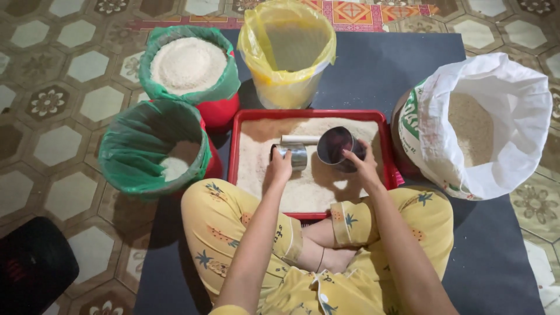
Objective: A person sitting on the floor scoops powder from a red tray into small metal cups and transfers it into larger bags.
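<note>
1. Head view: a red tray [236,146] of rice was seen on a dark floor mat [408,64], just ahead of the crossed legs.
2. The left hand [280,168] was closed around a small metal cup [293,156] lying on its side on the rice.
3. The right hand [360,163] was gripping a larger metal cup [337,147], tilted with its mouth toward the camera, above the tray.
4. A white cylinder [300,139] lay on the rice between the cups.
5. Two green-lined buckets [153,149] stood left of the tray, a yellow-lined bucket [287,55] beyond it, and a white sack [496,122] of rice to the right.
</note>
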